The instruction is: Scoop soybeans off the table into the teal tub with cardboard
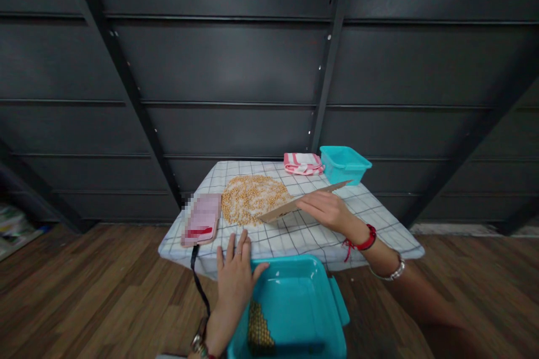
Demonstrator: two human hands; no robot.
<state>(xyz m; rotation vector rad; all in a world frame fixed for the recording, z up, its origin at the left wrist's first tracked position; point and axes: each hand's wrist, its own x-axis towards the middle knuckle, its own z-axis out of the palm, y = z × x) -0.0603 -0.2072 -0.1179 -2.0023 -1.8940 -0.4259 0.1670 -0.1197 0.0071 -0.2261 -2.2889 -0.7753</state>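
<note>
A pile of yellow beans [251, 197] lies spread on the checked tablecloth [295, 235]. My right hand [326, 210] grips a strip of brown cardboard [303, 202] that stands on edge against the right side of the pile. My left hand [234, 277] rests with fingers stretched out on the left rim of a turquoise tub [295, 303] held at the table's near edge. A small heap of beans [257, 328] lies in the tub's near left corner.
A pink phone [202, 219] with a dark strap lies at the table's left edge. At the back stand a smaller turquoise tub [344, 164] and a folded pink-and-white cloth [303, 162]. Dark metal shelving fills the background; wooden floor surrounds the small table.
</note>
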